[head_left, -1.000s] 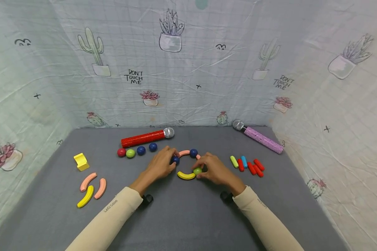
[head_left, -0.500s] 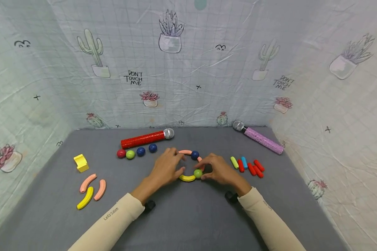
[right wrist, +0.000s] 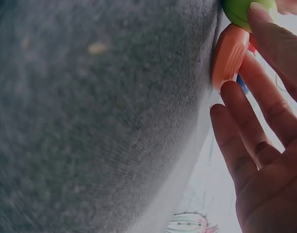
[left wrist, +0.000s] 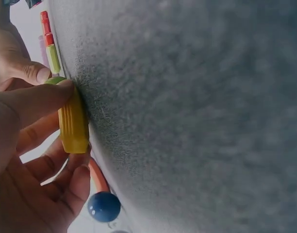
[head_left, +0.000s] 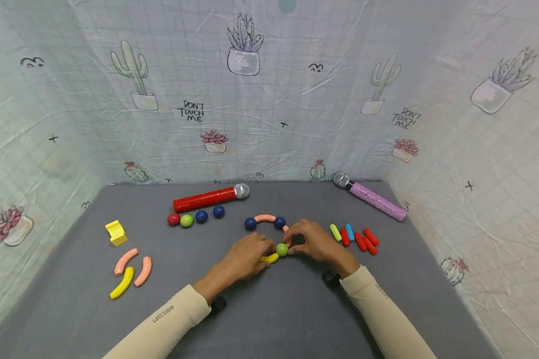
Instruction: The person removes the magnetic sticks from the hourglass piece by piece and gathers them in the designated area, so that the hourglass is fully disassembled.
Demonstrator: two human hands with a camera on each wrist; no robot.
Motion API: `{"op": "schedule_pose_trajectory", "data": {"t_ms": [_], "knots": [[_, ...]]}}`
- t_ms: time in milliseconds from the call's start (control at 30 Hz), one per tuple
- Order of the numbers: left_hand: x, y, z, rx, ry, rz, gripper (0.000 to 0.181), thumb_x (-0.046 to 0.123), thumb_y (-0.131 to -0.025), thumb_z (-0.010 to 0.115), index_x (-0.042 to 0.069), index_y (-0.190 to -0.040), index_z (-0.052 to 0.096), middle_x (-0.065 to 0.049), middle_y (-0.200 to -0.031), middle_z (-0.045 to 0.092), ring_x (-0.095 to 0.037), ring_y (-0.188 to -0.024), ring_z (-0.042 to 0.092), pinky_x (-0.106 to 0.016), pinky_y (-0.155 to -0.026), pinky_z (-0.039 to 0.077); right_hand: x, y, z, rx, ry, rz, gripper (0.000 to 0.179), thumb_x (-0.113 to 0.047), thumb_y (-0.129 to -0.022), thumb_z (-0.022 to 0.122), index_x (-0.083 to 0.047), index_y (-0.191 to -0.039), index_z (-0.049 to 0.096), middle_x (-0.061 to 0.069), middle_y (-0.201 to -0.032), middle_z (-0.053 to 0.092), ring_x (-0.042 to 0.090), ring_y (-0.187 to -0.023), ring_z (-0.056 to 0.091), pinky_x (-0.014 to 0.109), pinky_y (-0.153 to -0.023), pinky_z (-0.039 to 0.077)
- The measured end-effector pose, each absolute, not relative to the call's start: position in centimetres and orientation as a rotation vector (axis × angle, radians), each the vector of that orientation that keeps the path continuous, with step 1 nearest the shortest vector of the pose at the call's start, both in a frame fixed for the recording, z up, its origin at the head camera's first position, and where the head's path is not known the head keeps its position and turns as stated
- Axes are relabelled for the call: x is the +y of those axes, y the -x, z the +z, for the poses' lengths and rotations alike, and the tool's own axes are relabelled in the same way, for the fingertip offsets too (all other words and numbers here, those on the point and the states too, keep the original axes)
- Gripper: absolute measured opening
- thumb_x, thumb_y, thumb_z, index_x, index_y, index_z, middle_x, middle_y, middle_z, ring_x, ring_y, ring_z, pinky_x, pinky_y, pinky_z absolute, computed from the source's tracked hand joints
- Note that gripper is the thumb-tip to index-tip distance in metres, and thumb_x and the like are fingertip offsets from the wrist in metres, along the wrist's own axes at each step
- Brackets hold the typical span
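Observation:
In the head view my left hand [head_left: 247,254] pinches a yellow curved stick [head_left: 270,258], whose right end meets a green ball [head_left: 282,250]. The left wrist view shows its thumb along this yellow piece. At the green ball is my right hand [head_left: 315,241], its thumb on the ball in the right wrist view. Its other fingers lie beside a pink curved stick [right wrist: 229,57] that meets the ball. Behind the hands, a dark blue ball [head_left: 250,224], a second pink curved stick [head_left: 265,218] and another dark blue ball [head_left: 280,222] continue the ring.
At left lie a yellow block [head_left: 116,233], two pink curved sticks [head_left: 126,262] and a yellow one [head_left: 123,283]. Several balls [head_left: 186,221] line up before a red microphone [head_left: 204,199]. At right are several short coloured sticks [head_left: 360,242] and a purple microphone [head_left: 377,201].
My left hand has left the blue ball at the ring's left and moved toward me, onto the yellow curved stick. The right hand stays by the green ball, shifted slightly right.

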State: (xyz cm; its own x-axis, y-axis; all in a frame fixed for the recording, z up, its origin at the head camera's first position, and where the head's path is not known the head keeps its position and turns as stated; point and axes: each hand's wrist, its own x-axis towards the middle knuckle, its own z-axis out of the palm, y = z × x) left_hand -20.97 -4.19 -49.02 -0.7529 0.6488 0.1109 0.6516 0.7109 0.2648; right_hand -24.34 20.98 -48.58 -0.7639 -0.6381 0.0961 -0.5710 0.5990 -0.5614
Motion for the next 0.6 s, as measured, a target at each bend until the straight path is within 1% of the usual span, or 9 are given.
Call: {"op": "schedule_pose_trajectory", "data": {"t_ms": [33,167,233,300,367,433,533,600], "knots": [[-4.3,20.9,-49.1,-2.903,1.105,-0.479,0.033,0.024,-0.088,0.089,0.016,-0.119,0.077,0.000,-0.102,0.070,-0.018,-0.090,0.061,-0.036,-0.078,0.054,21.0,24.3,-48.7,2.708,1.032,-0.890,0.029,-0.016,-0.085,0.090,-0.021,-0.113,0.081,-0.006,-0.107,0.078,0.021,-0.104,0.063,0.043,-0.098,0.047],[-5.1,20.5,-49.3,-2.899,1.115,-0.588,0.034,0.020,-0.091,0.086,0.015,-0.122,0.074,-0.001,-0.110,0.073,-0.019,-0.096,0.064,-0.041,-0.084,0.055,20.7,24.1,-48.8,2.723,1.036,-0.896,0.025,-0.019,-0.086,0.090,-0.021,-0.109,0.081,-0.004,-0.101,0.076,0.019,-0.100,0.063,0.042,-0.095,0.048],[-6.0,20.1,-49.4,-2.900,1.108,-0.649,0.033,0.019,-0.093,0.083,0.016,-0.124,0.072,-0.001,-0.113,0.073,-0.018,-0.096,0.064,-0.042,-0.086,0.055,20.6,23.9,-48.9,2.730,1.034,-0.894,0.024,-0.021,-0.086,0.089,-0.021,-0.109,0.082,-0.003,-0.100,0.076,0.018,-0.102,0.063,0.043,-0.097,0.048],[-7.0,19.8,-49.4,-2.899,1.092,-0.694,0.032,0.019,-0.095,0.081,0.016,-0.125,0.071,0.000,-0.117,0.073,-0.017,-0.095,0.065,-0.042,-0.086,0.056,20.4,23.8,-48.9,2.739,1.022,-0.897,0.024,-0.022,-0.087,0.089,-0.019,-0.110,0.082,-0.003,-0.103,0.077,0.018,-0.106,0.065,0.045,-0.101,0.049],[-8.3,19.4,-49.4,-2.909,1.048,-0.737,0.031,0.017,-0.096,0.080,0.016,-0.126,0.071,0.001,-0.117,0.072,-0.016,-0.092,0.065,-0.039,-0.083,0.055,20.4,23.8,-48.8,2.752,0.999,-0.919,0.027,-0.023,-0.088,0.088,-0.017,-0.114,0.082,-0.003,-0.110,0.077,0.018,-0.109,0.065,0.047,-0.101,0.051],[-9.8,19.0,-49.3,-2.922,0.985,-0.771,0.030,0.016,-0.097,0.079,0.015,-0.126,0.071,0.001,-0.114,0.072,-0.015,-0.089,0.064,-0.036,-0.080,0.054,20.6,23.9,-48.7,2.768,0.957,-0.962,0.031,-0.021,-0.088,0.088,-0.015,-0.118,0.081,0.000,-0.120,0.077,0.021,-0.114,0.064,0.048,-0.099,0.052],[-12.4,18.6,-49.1,-2.949,0.867,-0.793,0.032,0.014,-0.096,0.079,0.012,-0.126,0.070,0.001,-0.104,0.069,-0.015,-0.086,0.061,-0.032,-0.077,0.050,20.9,24.2,-48.5,2.791,0.899,-1.020,0.035,-0.018,-0.089,0.087,-0.013,-0.124,0.079,0.007,-0.140,0.069,0.027,-0.124,0.061,0.051,-0.095,0.054],[-14.2,18.3,-48.9,-2.976,0.779,-0.790,0.032,0.015,-0.096,0.080,0.011,-0.126,0.070,0.001,-0.099,0.066,-0.015,-0.085,0.059,-0.032,-0.076,0.049,21.2,24.6,-48.5,2.788,0.885,-1.034,0.037,-0.014,-0.090,0.085,-0.013,-0.127,0.078,0.012,-0.152,0.060,0.034,-0.137,0.056,0.057,-0.104,0.052]]}}
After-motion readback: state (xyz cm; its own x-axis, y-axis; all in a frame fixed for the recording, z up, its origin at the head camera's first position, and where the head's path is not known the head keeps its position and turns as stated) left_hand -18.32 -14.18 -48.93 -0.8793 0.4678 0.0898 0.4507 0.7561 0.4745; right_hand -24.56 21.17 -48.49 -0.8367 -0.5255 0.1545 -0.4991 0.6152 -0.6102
